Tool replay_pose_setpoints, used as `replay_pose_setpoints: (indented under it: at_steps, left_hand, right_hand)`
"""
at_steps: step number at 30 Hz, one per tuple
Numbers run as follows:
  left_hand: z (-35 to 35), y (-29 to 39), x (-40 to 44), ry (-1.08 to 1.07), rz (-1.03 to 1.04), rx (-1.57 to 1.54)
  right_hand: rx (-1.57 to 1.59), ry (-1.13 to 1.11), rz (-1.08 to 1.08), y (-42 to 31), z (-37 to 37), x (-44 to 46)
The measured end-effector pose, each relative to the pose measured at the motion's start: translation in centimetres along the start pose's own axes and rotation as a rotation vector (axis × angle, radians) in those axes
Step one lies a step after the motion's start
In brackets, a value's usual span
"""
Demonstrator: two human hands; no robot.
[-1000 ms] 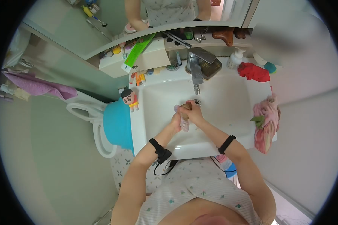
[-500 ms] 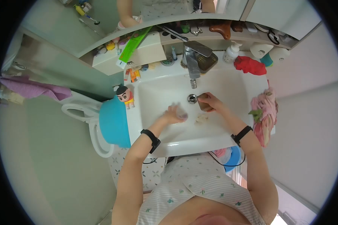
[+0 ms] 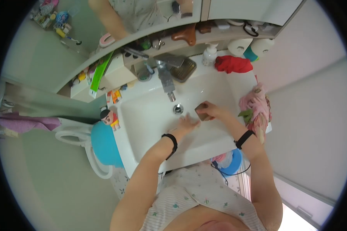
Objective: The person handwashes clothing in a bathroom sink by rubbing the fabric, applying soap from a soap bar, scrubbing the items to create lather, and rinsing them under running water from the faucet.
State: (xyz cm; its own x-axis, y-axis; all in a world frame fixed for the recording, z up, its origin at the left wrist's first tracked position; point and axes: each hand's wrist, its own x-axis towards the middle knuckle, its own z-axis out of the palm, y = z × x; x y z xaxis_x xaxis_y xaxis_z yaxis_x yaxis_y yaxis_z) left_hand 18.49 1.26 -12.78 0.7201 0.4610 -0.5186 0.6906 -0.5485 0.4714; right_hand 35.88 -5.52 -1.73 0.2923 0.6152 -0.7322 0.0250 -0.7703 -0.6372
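Note:
My right hand [image 3: 211,111] grips a brown rectangular block that looks like a bar of soap [image 3: 200,111], over the right half of the white washbasin [image 3: 137,127]. My left hand [image 3: 188,124] is low in the basin, just left of the bar, with its fingers partly stretched out and somewhat blurred. I make out nothing held in it; what lies beneath the palm is hidden. The metal drain [image 3: 178,109] is just beyond my left fingers, below the faucet [image 3: 166,81].
Behind the basin stand a soap dish [image 3: 186,70] and a white pump bottle [image 3: 209,54]. A red cloth [image 3: 233,64] and pink fabric [image 3: 255,107] lie along the right rim. A toy figure [image 3: 110,119] stands on the left rim, beside a blue tub [image 3: 104,144].
My left hand has moved closer to the bar in my right hand. The small pale item earlier lying in the basin no longer shows. The whole view has tilted and shifted.

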Motion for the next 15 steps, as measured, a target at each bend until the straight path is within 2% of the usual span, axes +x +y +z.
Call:
replay_pose_setpoints:
  at_steps: [1,2,4,5,6,8,9,10,12,15]
  left_hand:
    - [0.0,0.8,0.1,0.101,-0.004,0.109]
    - [2.4,-0.5,2.1,-0.04,0.117,0.252]
    - [2.0,-0.1,3.9,-0.17,0.244,0.398]
    - [1.6,-0.5,4.0,-0.279,-0.002,-0.194]
    - [0.1,0.1,3.5,-0.307,-0.107,-0.474]
    - [-3.1,1.7,2.2,-0.286,-0.349,-1.059]
    - [-3.8,1.7,2.6,-0.329,-0.298,-1.42]
    - [-4.4,1.9,2.0,-0.313,-0.282,-1.553]
    - [-5.5,2.4,0.9,-0.293,-0.246,-1.825]
    - [-6.2,2.1,-0.6,-0.334,-0.192,-1.831]
  right_hand:
    - [-0.028,-0.012,0.016,-0.5,0.1,-0.6]
    - [-0.045,-0.01,0.02,-0.7,-0.1,-0.9]
    - [-0.03,0.023,0.007,-0.5,-0.3,-1.1]
    - [-0.013,0.034,0.0,0.1,0.0,-1.0]
    - [0.005,0.046,-0.007,0.9,0.3,-0.9]
    - [0.03,0.117,-0.209,1.7,1.6,-0.5]
    - [0.039,0.139,-0.279,1.8,2.5,-0.8]
    - [-0.055,0.293,-0.341,0.9,4.7,-1.9]
    - [-0.148,0.448,-0.403,0.1,5.6,-1.8]
    - [-0.033,0.576,-0.291,-0.8,5.6,0.0]
